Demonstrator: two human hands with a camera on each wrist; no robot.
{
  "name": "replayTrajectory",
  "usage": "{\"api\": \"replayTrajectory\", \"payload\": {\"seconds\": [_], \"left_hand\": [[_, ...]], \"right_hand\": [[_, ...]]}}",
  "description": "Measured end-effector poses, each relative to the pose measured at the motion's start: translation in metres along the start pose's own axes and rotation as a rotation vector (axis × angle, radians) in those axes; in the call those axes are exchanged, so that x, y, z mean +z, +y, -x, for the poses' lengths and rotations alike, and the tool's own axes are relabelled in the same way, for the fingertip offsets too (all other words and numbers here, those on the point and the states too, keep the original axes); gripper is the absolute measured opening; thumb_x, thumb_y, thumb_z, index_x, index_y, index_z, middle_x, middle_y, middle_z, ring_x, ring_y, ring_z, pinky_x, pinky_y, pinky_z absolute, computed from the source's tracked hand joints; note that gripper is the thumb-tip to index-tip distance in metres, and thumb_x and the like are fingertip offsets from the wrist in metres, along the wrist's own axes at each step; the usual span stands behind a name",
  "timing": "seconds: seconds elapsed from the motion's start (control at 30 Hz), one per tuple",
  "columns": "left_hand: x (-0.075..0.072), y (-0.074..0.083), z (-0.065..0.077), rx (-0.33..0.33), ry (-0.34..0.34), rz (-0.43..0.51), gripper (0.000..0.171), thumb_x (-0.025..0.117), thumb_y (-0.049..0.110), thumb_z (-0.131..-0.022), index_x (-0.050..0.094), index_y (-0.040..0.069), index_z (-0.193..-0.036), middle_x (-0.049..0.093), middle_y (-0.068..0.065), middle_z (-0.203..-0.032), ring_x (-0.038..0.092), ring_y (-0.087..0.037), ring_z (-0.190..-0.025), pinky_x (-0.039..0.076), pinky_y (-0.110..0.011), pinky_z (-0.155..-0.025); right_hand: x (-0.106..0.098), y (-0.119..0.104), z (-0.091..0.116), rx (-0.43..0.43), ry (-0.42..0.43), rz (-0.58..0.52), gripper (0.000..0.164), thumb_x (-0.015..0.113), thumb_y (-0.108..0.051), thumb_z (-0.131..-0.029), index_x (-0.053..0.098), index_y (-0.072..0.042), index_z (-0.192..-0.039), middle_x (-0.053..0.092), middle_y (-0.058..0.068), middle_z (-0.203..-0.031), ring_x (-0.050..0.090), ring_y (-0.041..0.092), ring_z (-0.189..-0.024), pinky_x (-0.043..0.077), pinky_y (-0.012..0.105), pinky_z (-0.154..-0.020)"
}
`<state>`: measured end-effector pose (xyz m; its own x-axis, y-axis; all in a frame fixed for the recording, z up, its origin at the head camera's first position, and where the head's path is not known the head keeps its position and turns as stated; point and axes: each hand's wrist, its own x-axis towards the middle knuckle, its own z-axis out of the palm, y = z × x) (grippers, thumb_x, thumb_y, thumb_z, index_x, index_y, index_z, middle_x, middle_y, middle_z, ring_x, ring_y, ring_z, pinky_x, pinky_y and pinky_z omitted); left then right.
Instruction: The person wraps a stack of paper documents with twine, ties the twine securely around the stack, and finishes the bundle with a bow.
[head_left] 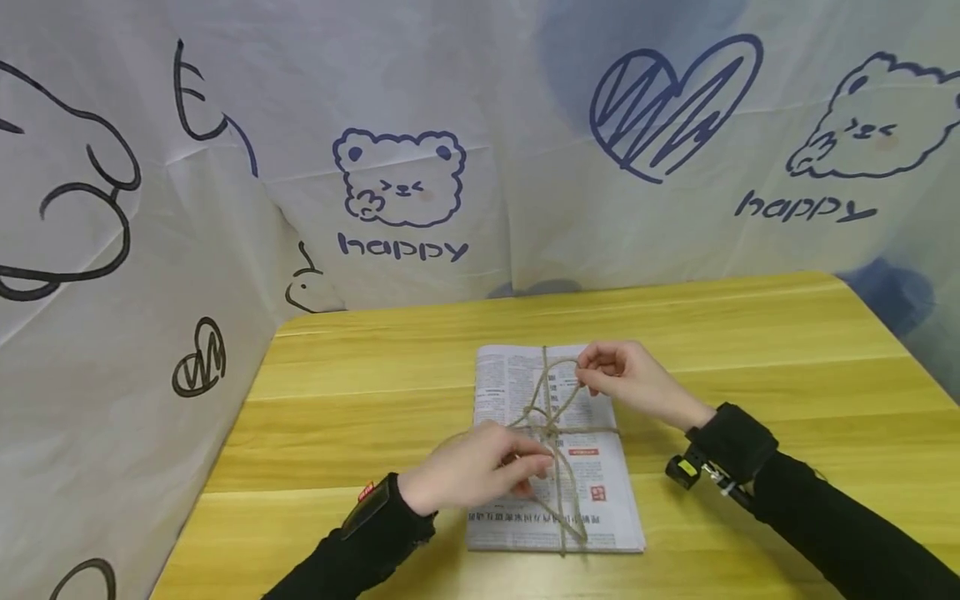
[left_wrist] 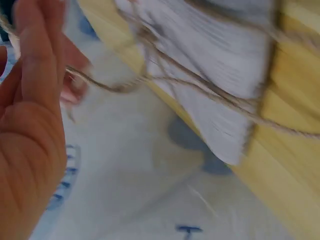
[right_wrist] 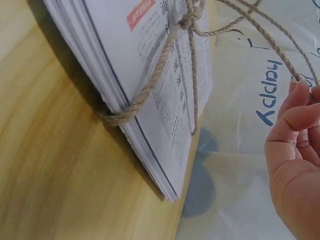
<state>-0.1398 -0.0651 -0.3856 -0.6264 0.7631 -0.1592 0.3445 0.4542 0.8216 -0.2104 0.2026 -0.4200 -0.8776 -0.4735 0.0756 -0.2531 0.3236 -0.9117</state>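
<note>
A stack of newspapers (head_left: pixel 506 375) lies on the table, bound crosswise with brown twine (head_left: pixel 588 430). The twine meets in a knot (right_wrist: pixel 187 21) on top of the stack. At the far right corner, my right hand (head_left: pixel 618 375) pinches a raised loop of twine between thumb and fingertips. The right wrist view shows two strands running from the knot side to that hand (right_wrist: pixel 300 145). Above the near left part of the papers, my left hand (head_left: pixel 487 467) holds a slack length of twine near its curled fingers. Its exact grip is hidden in the left wrist view.
The stack rests on a yellow wood-grain table (head_left: pixel 337 417). White cloth (head_left: pixel 420 67) with drawn bears and hearts hangs behind the table and along its left side. Black bands with small devices (head_left: pixel 731 446) sit on both wrists.
</note>
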Motion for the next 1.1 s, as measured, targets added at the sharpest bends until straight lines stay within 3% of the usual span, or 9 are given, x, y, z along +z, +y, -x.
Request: {"api": "replayTrajectory", "payload": {"seconds": [0.07, 0.23, 0.33, 0.43, 0.53, 0.67, 0.87, 0.97, 1.1], "left_hand": [[-0.006, -0.006, -0.001, -0.026, 0.057, -0.078, 0.031, 0.051, 0.024, -0.107, 0.075, 0.005, -0.106, 0.074, -0.011, -0.083, 0.064, -0.007, -0.063, 0.051, -0.019, -0.063], [-0.024, -0.019, -0.001, -0.030, 0.188, -0.144, 0.034, 0.052, 0.025, -0.107, 0.071, 0.007, -0.085, 0.061, -0.005, -0.066, 0.048, -0.003, -0.053, 0.039, -0.020, -0.056], [-0.035, -0.020, -0.006, -0.021, 0.281, -0.193, 0.029, 0.055, 0.022, -0.105, 0.068, 0.009, -0.082, 0.058, -0.001, -0.067, 0.044, -0.005, -0.056, 0.036, -0.020, -0.058], [-0.043, -0.018, -0.016, -0.028, 0.347, -0.226, 0.021, 0.057, 0.023, -0.104, 0.069, 0.012, -0.090, 0.063, 0.001, -0.078, 0.047, -0.008, -0.062, 0.040, -0.021, -0.061], [-0.049, -0.014, -0.029, -0.050, 0.355, -0.224, 0.019, 0.057, 0.026, -0.104, 0.071, 0.013, -0.107, 0.070, -0.002, -0.099, 0.056, -0.011, -0.070, 0.046, -0.024, -0.067], [-0.052, -0.015, -0.045, -0.071, 0.291, -0.148, 0.028, 0.056, 0.030, -0.105, 0.068, 0.014, -0.124, 0.071, -0.004, -0.115, 0.066, -0.021, -0.082, 0.052, -0.026, -0.074], [-0.054, -0.019, -0.053, -0.080, 0.228, -0.034, 0.027, 0.058, 0.025, -0.104, 0.070, 0.008, -0.121, 0.071, -0.008, -0.105, 0.067, -0.034, -0.091, 0.055, -0.033, -0.078], [-0.055, -0.020, -0.054, -0.069, 0.244, 0.018, 0.023, 0.059, 0.022, -0.104, 0.072, 0.007, -0.114, 0.070, -0.010, -0.096, 0.067, -0.038, -0.088, 0.056, -0.042, -0.079], [-0.056, -0.025, -0.055, -0.071, 0.297, 0.102, 0.021, 0.060, 0.020, -0.103, 0.073, 0.005, -0.108, 0.070, -0.011, -0.087, 0.067, -0.043, -0.087, 0.056, -0.052, -0.082]], "right_hand": [[-0.001, 0.000, 0.000, 0.005, -0.001, -0.004, 0.016, 0.060, -0.007, -0.099, 0.064, 0.007, -0.107, 0.070, 0.019, -0.095, 0.068, 0.019, -0.077, 0.058, 0.034, -0.074], [0.000, -0.001, 0.001, 0.000, -0.007, -0.014, 0.017, 0.061, -0.007, -0.099, 0.064, 0.007, -0.107, 0.068, 0.023, -0.096, 0.067, 0.017, -0.076, 0.057, 0.033, -0.073], [0.001, -0.002, 0.000, -0.006, -0.008, -0.008, 0.017, 0.061, -0.007, -0.099, 0.064, 0.007, -0.108, 0.070, 0.021, -0.096, 0.067, 0.014, -0.076, 0.058, 0.033, -0.073], [0.002, -0.004, -0.001, -0.016, -0.009, -0.009, 0.017, 0.062, -0.007, -0.099, 0.065, 0.008, -0.107, 0.071, 0.018, -0.094, 0.067, 0.011, -0.076, 0.058, 0.032, -0.073], [0.003, -0.005, -0.002, -0.034, -0.008, -0.014, 0.015, 0.062, -0.005, -0.098, 0.067, 0.007, -0.106, 0.071, 0.019, -0.093, 0.067, 0.009, -0.075, 0.058, 0.032, -0.071], [0.005, -0.005, -0.001, -0.051, -0.005, -0.011, 0.014, 0.061, -0.004, -0.099, 0.068, 0.004, -0.107, 0.071, 0.020, -0.094, 0.067, 0.009, -0.075, 0.057, 0.032, -0.071], [0.005, -0.006, -0.001, -0.041, 0.005, -0.006, 0.016, 0.062, -0.008, -0.099, 0.069, 0.003, -0.108, 0.071, 0.021, -0.096, 0.067, 0.008, -0.075, 0.057, 0.034, -0.073], [0.006, -0.009, -0.001, -0.013, 0.032, -0.017, 0.017, 0.062, -0.010, -0.100, 0.068, 0.003, -0.109, 0.069, 0.025, -0.097, 0.067, 0.007, -0.075, 0.057, 0.032, -0.073], [0.016, -0.017, 0.005, -0.036, 0.154, -0.021, 0.014, 0.064, -0.007, -0.098, 0.065, 0.003, -0.106, 0.066, 0.019, -0.094, 0.062, 0.005, -0.078, 0.054, 0.023, -0.070]]}}
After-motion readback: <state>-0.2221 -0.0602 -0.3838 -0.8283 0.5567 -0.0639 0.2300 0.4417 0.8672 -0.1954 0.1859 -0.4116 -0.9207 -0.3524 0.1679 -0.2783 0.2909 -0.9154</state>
